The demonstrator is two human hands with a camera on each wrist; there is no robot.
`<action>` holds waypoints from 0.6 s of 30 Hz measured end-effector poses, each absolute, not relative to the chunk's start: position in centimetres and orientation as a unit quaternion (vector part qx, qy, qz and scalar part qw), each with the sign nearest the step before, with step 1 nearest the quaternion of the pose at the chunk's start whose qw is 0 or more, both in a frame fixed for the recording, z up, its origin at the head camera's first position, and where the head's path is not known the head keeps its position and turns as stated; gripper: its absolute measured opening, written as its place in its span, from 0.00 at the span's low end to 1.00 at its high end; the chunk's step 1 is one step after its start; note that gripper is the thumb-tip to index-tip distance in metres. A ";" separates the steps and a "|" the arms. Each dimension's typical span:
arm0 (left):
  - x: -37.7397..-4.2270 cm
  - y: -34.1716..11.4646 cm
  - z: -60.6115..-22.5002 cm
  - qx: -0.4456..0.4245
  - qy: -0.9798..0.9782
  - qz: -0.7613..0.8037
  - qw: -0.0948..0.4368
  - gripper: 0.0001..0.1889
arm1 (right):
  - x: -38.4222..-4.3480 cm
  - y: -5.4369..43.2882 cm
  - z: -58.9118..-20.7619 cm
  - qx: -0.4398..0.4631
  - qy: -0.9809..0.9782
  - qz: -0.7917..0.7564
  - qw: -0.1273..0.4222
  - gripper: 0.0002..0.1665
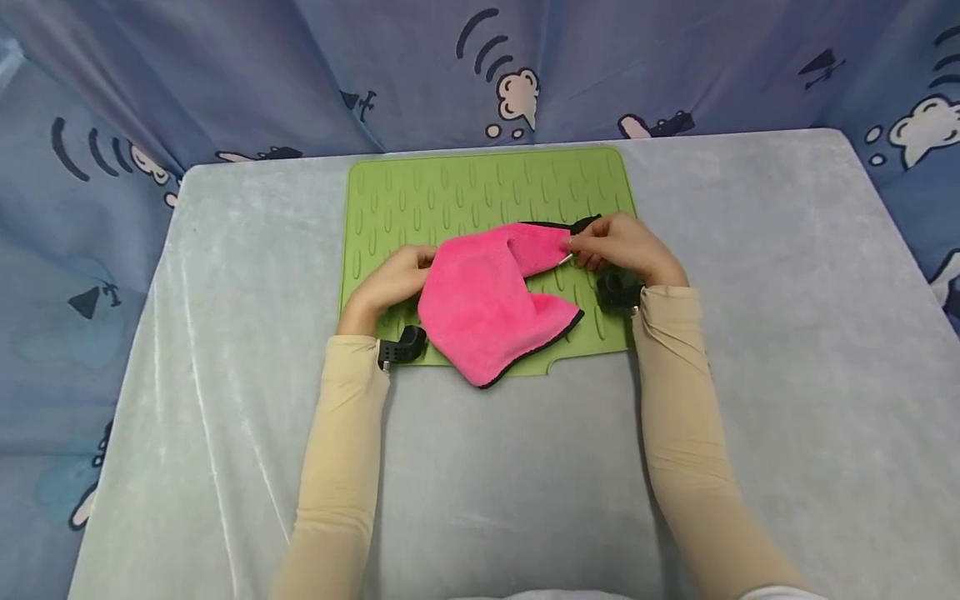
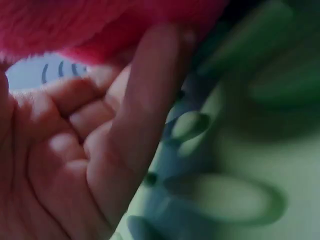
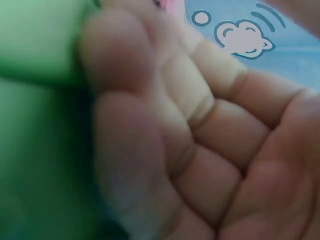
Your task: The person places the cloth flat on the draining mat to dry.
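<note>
A bright pink plush cleaning cloth (image 1: 476, 300) with black edging lies bunched and partly folded over a green ribbed mat (image 1: 420, 187). My left hand (image 1: 393, 279) holds the cloth by its left edge, the fingertips hidden behind the fabric. In the left wrist view, the bent fingers of that hand (image 2: 100, 125) reach up against the pink pile (image 2: 60, 25). At the cloth's upper right corner, my right hand (image 1: 626, 246) pinches the fabric between thumb and fingers. Just under this pinch shows a small white strip (image 1: 566, 259). The right wrist view shows curled fingers (image 3: 130, 135), with only a sliver of pink.
A pale grey cover (image 1: 772, 333) spreads over the table around the mat. Blue patterned curtains (image 1: 420, 75) hang along the back and sides. A black wrist camera (image 1: 405, 346) sits by the left wrist, another camera (image 1: 618, 292) by the right.
</note>
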State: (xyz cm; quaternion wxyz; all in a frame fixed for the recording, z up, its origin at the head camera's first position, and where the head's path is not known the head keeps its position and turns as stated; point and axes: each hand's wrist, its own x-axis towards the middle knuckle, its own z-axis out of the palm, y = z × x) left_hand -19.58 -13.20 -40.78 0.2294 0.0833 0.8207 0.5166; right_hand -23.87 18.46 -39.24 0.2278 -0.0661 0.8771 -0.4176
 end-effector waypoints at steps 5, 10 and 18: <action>-19.8 -12.0 -40.7 -0.002 0.877 0.441 0.192 0.14 | -23.8 17.8 -39.1 -0.071 0.890 -0.388 0.231 0.22; -19.9 -11.5 -40.7 -0.007 0.900 0.395 0.183 0.15 | -23.7 17.5 -39.0 -0.072 0.888 -0.387 0.238 0.21; -19.7 -11.5 -41.2 0.021 0.894 0.416 0.166 0.11 | -23.6 16.9 -39.2 -0.077 0.869 -0.430 0.231 0.11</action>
